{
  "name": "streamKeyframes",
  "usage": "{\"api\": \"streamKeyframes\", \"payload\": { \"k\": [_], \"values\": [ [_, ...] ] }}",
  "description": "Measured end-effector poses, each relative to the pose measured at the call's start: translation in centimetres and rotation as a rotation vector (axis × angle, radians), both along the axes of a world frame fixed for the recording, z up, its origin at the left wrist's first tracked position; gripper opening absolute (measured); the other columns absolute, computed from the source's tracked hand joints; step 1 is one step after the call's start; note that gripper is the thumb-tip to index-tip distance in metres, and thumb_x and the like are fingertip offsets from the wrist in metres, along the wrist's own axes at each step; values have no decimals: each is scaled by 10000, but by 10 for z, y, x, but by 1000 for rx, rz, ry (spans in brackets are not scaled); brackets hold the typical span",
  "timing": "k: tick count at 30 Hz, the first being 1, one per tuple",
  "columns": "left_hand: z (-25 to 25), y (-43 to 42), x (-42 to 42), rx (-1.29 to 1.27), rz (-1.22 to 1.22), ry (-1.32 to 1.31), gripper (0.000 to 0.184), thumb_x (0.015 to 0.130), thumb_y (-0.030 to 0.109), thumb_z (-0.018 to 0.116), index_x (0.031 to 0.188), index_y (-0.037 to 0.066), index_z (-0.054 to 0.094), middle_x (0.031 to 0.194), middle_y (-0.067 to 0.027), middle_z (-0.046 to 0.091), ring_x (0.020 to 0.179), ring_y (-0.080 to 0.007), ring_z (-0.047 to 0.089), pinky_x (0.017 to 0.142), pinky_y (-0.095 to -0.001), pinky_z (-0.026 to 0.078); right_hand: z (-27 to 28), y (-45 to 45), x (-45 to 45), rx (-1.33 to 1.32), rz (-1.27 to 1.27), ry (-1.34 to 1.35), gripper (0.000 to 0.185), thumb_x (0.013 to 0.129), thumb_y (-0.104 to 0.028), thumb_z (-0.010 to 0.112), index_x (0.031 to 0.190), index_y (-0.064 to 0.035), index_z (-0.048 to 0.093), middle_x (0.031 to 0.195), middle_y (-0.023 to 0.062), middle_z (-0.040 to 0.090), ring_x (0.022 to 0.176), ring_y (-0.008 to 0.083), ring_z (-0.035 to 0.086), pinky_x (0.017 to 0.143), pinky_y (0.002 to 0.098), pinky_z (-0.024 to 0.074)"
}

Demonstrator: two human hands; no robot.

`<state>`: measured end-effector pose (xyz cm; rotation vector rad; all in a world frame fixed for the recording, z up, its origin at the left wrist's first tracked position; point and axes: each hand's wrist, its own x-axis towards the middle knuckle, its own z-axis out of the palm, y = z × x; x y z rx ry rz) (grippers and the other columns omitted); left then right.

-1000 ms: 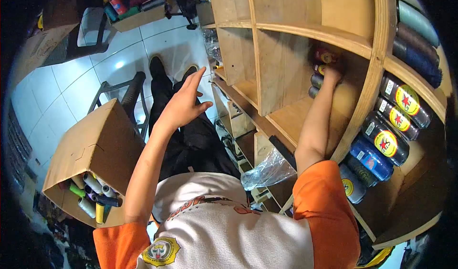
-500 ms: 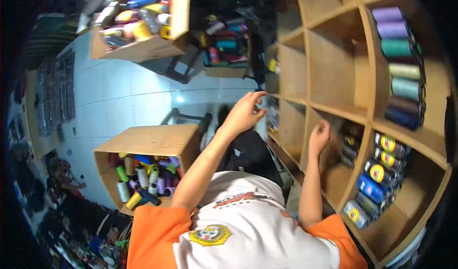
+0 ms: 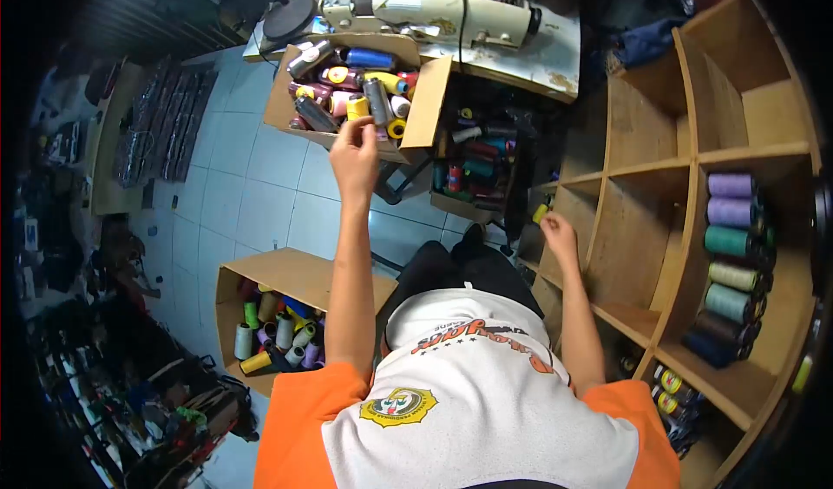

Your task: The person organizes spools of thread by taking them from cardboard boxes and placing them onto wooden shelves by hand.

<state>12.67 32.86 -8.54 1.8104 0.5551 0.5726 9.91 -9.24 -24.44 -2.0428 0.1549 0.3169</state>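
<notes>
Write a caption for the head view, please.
Left hand at a cardboard box of thread spools, right hand beside a wooden shelf.

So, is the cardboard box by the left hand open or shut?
Open: one flap of the cardboard box sticks outward, and thread spools show through the uncovered top.

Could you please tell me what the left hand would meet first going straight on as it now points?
The left hand would probably meet the yellow spool just ahead in the cardboard box first, though depth is unclear.
</notes>
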Motion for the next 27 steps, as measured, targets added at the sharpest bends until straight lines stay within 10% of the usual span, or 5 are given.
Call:
{"api": "streamKeyframes", "payload": {
  "k": [7,12,16,27],
  "values": [
    [-6,101,19,330,252,217,258,798,166,638,1004,11,650,949,-136,644,854,-226,631,777,-325,496,113,207,142,151,347,-240,316,774,-195,735,1017,-25,628,843,89,668,710,117,627,679,263,512],
    [-37,165,59,522,215,472,456,750,240,662,1120,-11,572,1108,-224,565,1056,-351,547,928,-398,435,95,364,172,-30,431,-307,1028,539,-427,850,1360,-79,338,1322,232,363,1213,410,381,1014,450,361],
    [-44,185,90,485,139,668,656,753,298,679,1275,7,409,1289,-225,412,1139,-405,491,935,-449,436,82,442,174,-305,434,-98,1212,466,-449,877,1430,-140,210,1401,241,213,1290,454,216,1053,530,271],
    [-60,210,129,366,137,761,771,732,363,722,1281,-17,337,1212,-278,428,1040,-460,530,874,-502,461,78,471,176,-310,368,46,1105,557,-242,829,1428,-191,151,1380,155,206,1286,418,246,965,648,292]
  ]
}}
